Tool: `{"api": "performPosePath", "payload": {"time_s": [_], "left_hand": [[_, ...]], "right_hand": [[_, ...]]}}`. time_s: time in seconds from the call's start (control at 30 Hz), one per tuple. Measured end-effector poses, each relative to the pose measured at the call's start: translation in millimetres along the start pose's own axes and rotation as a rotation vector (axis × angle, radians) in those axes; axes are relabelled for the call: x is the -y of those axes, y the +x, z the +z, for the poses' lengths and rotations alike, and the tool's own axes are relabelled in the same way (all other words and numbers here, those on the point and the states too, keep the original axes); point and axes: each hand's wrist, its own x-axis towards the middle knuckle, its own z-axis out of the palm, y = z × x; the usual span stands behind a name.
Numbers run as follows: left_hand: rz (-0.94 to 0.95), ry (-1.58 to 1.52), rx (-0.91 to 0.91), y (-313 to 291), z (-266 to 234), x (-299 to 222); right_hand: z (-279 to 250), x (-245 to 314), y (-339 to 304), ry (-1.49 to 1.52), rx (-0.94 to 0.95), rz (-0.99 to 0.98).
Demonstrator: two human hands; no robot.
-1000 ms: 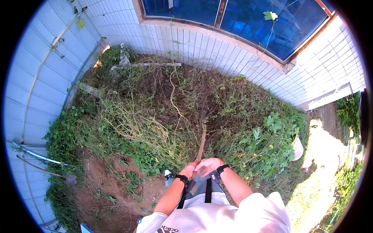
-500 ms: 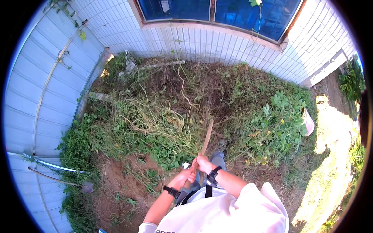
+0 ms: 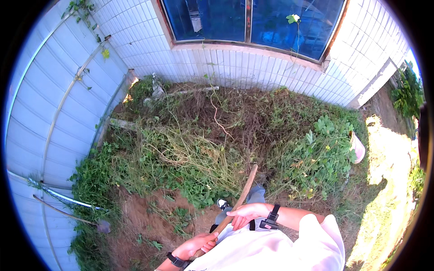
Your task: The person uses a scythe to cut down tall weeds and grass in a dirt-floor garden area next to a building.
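Observation:
A long, pale wooden pole (image 3: 245, 189) slants across in front of my body. Its upper end points away from me and to the right, over the weeds. My right hand (image 3: 246, 214) is wrapped round its middle. Lower down and to the left, my left hand (image 3: 202, 245) also grips the pole, close to my white shirt. Past the left hand the pole runs out of sight beside my shirt, so whatever is on that end is hidden. Just beyond the hands lie tangled green and yellowing vines (image 3: 190, 153). One dark shoe (image 3: 223, 203) shows beneath the pole.
A metal sheet wall (image 3: 31, 131) bounds the left, with a small shovel-like tool (image 3: 103, 226) near its foot. Ahead stands a white tiled wall (image 3: 217, 67) with a blue window (image 3: 208, 20). A pale bucket (image 3: 358, 148) lies tipped beside leafy plants (image 3: 318, 156) at right. Bare soil (image 3: 140, 210) is at left.
My hands, close together before, are now farther apart on the pole. The left hand has come down and nearer to my body, and the pole leans more to the right.

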Motion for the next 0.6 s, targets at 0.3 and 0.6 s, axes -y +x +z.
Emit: {"api": "performPosePath", "payload": {"time_s": [0.3, 0.6], "left_hand": [[0.004, 0.227, 0.178, 84.9, 46.0, -94.0], [0.281, 0.834, 0.280, 238.2, 211.5, -174.4]], "right_hand": [[-43.1, 6.2, -67.1, 0.450, -0.212, -0.298], [-139.6, -8.6, -172.6, 1.029, -0.880, -0.911]]}}
